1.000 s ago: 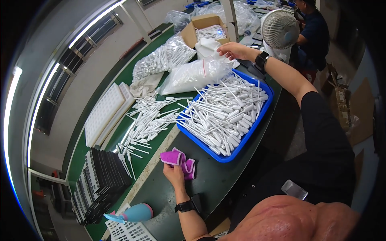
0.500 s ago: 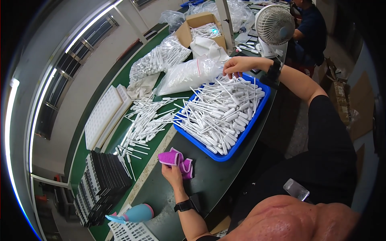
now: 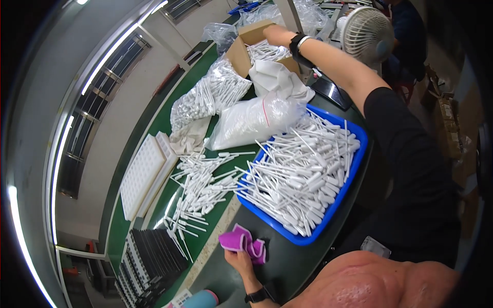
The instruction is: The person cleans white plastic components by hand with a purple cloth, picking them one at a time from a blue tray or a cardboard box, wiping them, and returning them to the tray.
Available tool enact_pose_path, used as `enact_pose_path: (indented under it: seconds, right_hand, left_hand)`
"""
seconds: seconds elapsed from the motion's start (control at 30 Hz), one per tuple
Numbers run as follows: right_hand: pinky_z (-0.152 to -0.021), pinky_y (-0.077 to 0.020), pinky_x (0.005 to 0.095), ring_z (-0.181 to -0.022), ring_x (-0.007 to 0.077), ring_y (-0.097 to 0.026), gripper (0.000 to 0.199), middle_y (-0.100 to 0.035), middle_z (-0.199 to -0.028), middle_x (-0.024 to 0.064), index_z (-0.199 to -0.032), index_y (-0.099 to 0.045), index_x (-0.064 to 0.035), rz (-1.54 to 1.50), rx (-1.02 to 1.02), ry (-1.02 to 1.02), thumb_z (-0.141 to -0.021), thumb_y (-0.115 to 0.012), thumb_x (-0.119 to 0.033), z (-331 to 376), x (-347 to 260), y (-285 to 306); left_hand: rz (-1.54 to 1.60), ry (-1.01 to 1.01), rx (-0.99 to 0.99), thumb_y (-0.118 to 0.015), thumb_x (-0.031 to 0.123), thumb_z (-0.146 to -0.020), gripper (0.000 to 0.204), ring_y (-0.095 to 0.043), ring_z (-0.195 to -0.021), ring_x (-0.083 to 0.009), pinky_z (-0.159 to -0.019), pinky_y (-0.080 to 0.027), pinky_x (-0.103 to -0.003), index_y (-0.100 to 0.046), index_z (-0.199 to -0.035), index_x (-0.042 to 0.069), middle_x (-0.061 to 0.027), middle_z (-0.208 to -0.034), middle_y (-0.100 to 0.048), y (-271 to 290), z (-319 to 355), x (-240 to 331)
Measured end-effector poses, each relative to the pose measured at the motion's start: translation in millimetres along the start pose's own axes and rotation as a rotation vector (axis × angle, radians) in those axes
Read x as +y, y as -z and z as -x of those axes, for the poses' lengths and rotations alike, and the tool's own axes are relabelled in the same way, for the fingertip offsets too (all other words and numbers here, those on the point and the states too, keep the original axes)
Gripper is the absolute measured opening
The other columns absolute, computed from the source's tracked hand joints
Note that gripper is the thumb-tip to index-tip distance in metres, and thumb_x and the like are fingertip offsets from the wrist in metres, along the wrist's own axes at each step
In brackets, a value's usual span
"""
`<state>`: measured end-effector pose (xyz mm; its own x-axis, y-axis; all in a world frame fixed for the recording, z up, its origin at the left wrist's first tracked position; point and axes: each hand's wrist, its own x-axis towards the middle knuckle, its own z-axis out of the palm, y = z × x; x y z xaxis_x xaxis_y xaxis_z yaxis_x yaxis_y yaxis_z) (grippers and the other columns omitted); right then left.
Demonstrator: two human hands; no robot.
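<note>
At the front of the table, my left hand [image 3: 239,261] is closed around a folded purple cloth [image 3: 237,240] with pale edging. My right hand [image 3: 278,36] is stretched far forward over the cardboard box [image 3: 239,58] at the back. Its fingers point into the box and hardly show, so whether they grip anything is unclear. White plastic sticks [image 3: 268,51], each with a thicker end, lie in that box. Under my right arm, a blue tray [image 3: 299,240] is heaped with more white sticks [image 3: 313,174]. Another loose pile of white sticks [image 3: 203,179] lies left of the tray.
Clear plastic bags [image 3: 251,123], some filled with sticks, lie behind the tray. White perforated blocks [image 3: 141,177] and a stack of black slotted plates [image 3: 154,262] stand at the left. A fan [image 3: 365,35] and a phone-like black slab [image 3: 333,92] are back right. A co-worker [image 3: 408,38] sits beyond.
My right hand has moved from the tray's far edge forward and left to the cardboard box. My left hand still holds the purple cloth. The whole view has shifted slightly.
</note>
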<state>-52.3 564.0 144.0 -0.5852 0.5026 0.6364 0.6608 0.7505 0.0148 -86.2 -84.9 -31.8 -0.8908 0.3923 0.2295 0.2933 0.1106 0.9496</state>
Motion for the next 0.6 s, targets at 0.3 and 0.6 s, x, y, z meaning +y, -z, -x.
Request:
enact_pose_path:
  seconds: [0.3,0.6]
  right_hand:
    - [-0.076,-0.0507,0.0450,-0.087,0.0372,-0.063,0.020,-0.065,-0.092,0.0208,-0.092,-0.065,-0.0024,-0.077,-0.193,0.056,-0.073,-0.058,-0.007,-28.6,19.6,-167.8]
    - [-0.077,-0.0497,0.0450,-0.091,0.0352,-0.063,0.022,-0.065,-0.094,0.0183,-0.097,-0.064,-0.0087,-0.068,-0.325,0.131,-0.083,-0.050,-0.018,-40.1,0.1,-194.4]
  left_hand:
    - [-0.015,0.062,0.065,-0.065,0.009,-0.082,0.022,-0.059,-0.080,-0.0131,-0.072,-0.048,-0.027,-0.062,-0.099,-0.004,-0.0066,-0.091,-0.064,-7.4,-7.8,-25.6]
    - [-0.140,0.215,0.056,-0.065,0.020,-0.084,0.038,-0.062,-0.088,-0.0205,-0.076,-0.049,-0.032,-0.059,-0.113,-0.003,-0.0139,-0.101,-0.065,1.1,-1.8,-35.9]
